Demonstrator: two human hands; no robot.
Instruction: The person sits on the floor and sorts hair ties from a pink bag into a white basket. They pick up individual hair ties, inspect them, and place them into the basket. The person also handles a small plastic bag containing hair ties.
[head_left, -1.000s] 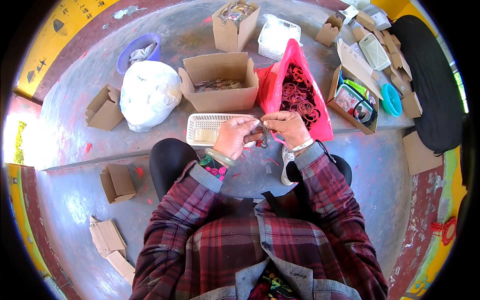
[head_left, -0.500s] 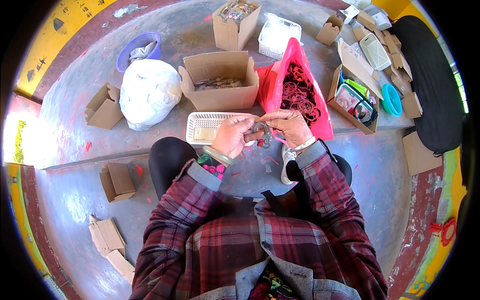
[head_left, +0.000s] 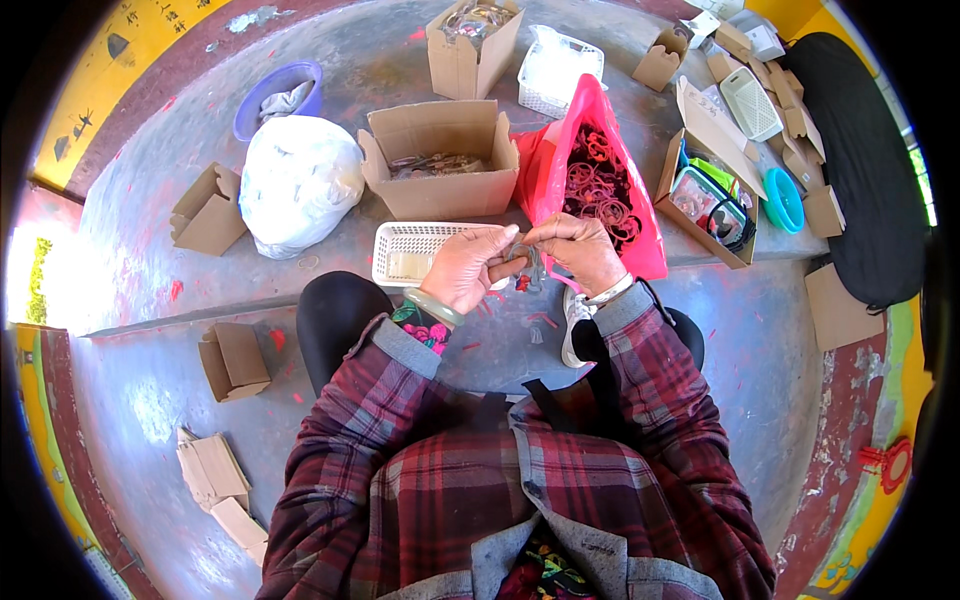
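My left hand [head_left: 463,270] and my right hand [head_left: 583,254] meet in front of me, thumbs and fingers pinched close together. Between them hangs a small bundle of grey, see-through looped cord [head_left: 533,266] with a red bit at its lower end. Both hands hold it near the top, though the fingers partly hide the grip. Just behind my left hand, a white plastic basket [head_left: 384,256] stands on the raised ledge. Beyond my right hand, an open pink bag [head_left: 648,240] is full of dark red looped cords [head_left: 600,195].
An open cardboard box [head_left: 440,197] with thin looped pieces stands ahead, beside a stuffed white bag [head_left: 300,185]. A purple basin [head_left: 312,100] lies farther left. At right are a carton of mixed goods [head_left: 672,180] and a turquoise basin [head_left: 783,200]. The ledge edge [head_left: 200,319] crosses before my knees.
My fingertips have drawn slightly apart at the top of the looped cord, and the bundle has shifted a little. Surrounding things stay put.
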